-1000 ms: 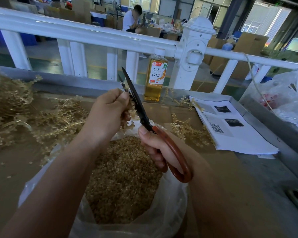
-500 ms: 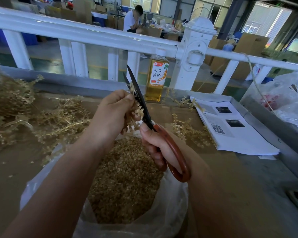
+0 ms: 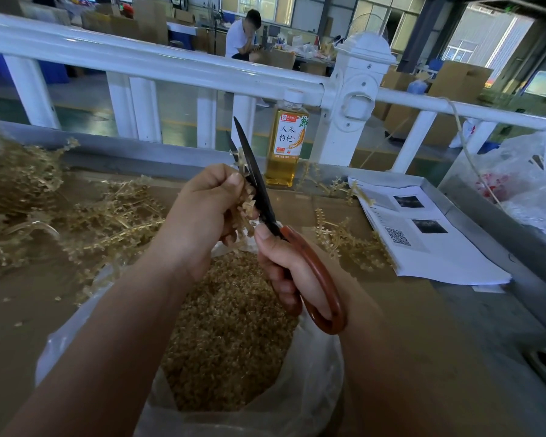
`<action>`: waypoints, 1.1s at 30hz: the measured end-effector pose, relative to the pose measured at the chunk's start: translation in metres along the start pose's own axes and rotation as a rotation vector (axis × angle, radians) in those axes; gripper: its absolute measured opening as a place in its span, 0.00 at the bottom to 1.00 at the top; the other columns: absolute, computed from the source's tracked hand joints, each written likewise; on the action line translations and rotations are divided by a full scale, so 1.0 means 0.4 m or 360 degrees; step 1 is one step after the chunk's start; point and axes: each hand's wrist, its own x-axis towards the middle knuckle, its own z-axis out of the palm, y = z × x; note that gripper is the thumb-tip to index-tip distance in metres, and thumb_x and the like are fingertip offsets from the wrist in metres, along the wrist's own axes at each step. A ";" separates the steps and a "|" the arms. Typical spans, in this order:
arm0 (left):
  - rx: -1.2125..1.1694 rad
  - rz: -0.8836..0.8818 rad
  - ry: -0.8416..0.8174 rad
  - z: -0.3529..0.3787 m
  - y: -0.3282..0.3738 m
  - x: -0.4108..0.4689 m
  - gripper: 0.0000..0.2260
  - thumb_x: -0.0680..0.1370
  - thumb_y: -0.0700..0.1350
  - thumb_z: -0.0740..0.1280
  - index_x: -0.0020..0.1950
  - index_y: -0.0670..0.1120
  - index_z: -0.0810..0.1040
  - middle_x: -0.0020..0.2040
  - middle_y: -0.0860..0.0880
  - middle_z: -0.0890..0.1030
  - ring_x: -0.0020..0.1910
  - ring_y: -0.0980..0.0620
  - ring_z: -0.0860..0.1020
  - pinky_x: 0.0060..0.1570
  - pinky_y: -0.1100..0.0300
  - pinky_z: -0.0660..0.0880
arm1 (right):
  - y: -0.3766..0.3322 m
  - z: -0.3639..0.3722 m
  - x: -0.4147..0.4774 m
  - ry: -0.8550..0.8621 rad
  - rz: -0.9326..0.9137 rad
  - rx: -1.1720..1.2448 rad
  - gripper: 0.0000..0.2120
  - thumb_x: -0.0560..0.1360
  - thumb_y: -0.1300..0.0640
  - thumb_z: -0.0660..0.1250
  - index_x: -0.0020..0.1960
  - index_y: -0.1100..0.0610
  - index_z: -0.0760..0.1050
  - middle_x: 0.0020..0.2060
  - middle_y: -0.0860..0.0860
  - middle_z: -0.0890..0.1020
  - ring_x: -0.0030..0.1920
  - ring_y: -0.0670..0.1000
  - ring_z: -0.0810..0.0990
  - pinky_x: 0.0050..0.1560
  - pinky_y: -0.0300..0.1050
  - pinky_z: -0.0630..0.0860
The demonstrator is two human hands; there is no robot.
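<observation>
My left hand (image 3: pixel 202 212) grips a tan plastic sprig (image 3: pixel 246 208) covered in small studs, held above an open clear bag (image 3: pixel 309 383). My right hand (image 3: pixel 286 263) grips the red-brown handles of black-bladed scissors (image 3: pixel 256 181). The blades point up and away, slightly parted, with the sprig's upper end between them. The bag below is full of small tan cut pieces (image 3: pixel 230 329).
Heaps of uncut tan sprigs (image 3: pixel 76 216) cover the brown table to the left, a few more lie right (image 3: pixel 347 244). A drink bottle (image 3: pixel 287 143) stands by the white railing (image 3: pixel 177 64). Printed papers (image 3: pixel 423 238) lie right, plastic bags (image 3: pixel 524 187) beyond them. A person sits far back.
The scissors and my left hand have shifted slightly right and up together, and the sprig now sits between the blades. The bag and the table items have not moved.
</observation>
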 end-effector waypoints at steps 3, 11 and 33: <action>0.0024 0.0026 -0.0010 0.000 -0.002 0.001 0.12 0.81 0.40 0.55 0.38 0.44 0.70 0.27 0.50 0.74 0.20 0.58 0.66 0.19 0.69 0.60 | -0.003 -0.001 -0.002 0.0011 -0.0006 0.0014 0.18 0.82 0.54 0.50 0.33 0.55 0.59 0.29 0.50 0.62 0.13 0.41 0.63 0.23 0.37 0.61; 0.0045 0.0014 -0.0030 0.001 0.004 -0.001 0.11 0.81 0.40 0.55 0.39 0.44 0.69 0.25 0.51 0.75 0.20 0.58 0.65 0.19 0.69 0.60 | 0.001 -0.005 0.004 0.0000 0.0025 0.0039 0.18 0.82 0.53 0.50 0.34 0.54 0.59 0.29 0.50 0.61 0.12 0.41 0.64 0.17 0.32 0.61; -0.0001 -0.0059 -0.0091 -0.014 0.004 0.009 0.13 0.80 0.40 0.57 0.36 0.45 0.71 0.24 0.52 0.73 0.20 0.58 0.68 0.19 0.71 0.61 | 0.013 -0.010 0.020 0.0033 -0.0003 -0.0013 0.17 0.82 0.53 0.51 0.34 0.54 0.60 0.29 0.49 0.62 0.13 0.41 0.63 0.20 0.34 0.59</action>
